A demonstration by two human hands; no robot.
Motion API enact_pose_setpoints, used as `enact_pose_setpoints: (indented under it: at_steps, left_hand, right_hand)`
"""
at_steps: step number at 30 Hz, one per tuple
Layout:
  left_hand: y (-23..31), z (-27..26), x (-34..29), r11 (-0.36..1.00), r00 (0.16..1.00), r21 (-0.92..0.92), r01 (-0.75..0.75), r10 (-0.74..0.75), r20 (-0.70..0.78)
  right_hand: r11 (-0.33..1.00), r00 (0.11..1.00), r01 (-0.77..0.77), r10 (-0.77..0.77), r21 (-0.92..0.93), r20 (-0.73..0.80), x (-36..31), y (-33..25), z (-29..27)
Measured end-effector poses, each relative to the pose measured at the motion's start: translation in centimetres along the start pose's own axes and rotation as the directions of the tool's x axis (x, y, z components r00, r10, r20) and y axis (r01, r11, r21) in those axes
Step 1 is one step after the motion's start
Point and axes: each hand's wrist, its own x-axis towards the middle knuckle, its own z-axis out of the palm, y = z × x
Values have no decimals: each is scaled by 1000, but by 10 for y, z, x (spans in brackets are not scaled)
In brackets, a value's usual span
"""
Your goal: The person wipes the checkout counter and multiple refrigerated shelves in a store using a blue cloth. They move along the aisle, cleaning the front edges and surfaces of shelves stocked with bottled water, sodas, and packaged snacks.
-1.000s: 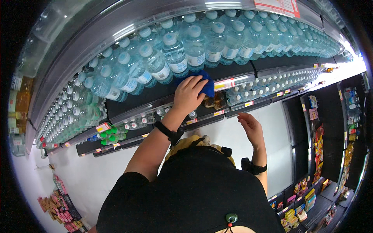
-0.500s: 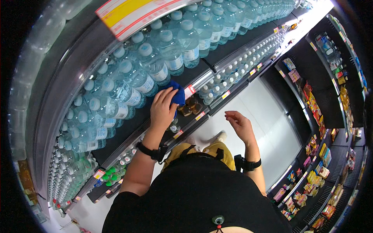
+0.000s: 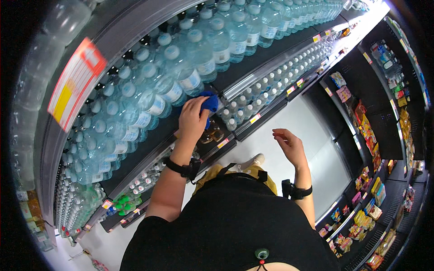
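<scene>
My left hand [image 3: 192, 118] is closed on a blue cloth [image 3: 209, 103] and presses it to the front edge of a dark shelf [image 3: 156, 128]. Just behind the cloth stand rows of large clear water bottles [image 3: 172, 93] with pale caps. Part of the cloth is hidden under my fingers. My right hand [image 3: 290, 147] hangs over the aisle floor, its fingers loosely bent and apart, holding nothing. Both wrists wear black bands.
Small bottles [image 3: 246, 105] with white caps fill a lower shelf, beside some brown-coloured containers [image 3: 212, 134]. A large price card [image 3: 76, 86] juts from the upper shelf. Across the pale floor [image 3: 312, 135], racks hold packaged snacks [image 3: 364, 133].
My body and view have shifted along the shelf. The left hand has slid the cloth along the edge toward the shelf joint. The price card now appears farther left. The right hand stays empty.
</scene>
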Motion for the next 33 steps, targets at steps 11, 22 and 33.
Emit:
enact_pose_setpoints:
  at_steps: [11, 22, 33]
  left_hand:
    - [55, 67, 47, 956, 951, 7, 294, -292, -104]
    - [89, 116, 95, 895, 992, 428, 129, -113, -62]
    - [117, 183, 150, 941, 1000, 338, 29, -31, 1]
  right_hand:
    - [996, 999, -10, 12, -88, 33, 34, 23, -95]
    - [989, 995, -99, 94, -107, -46, 19, 73, -182]
    - [987, 978, -151, 141, -48, -156, 11, 107, -215]
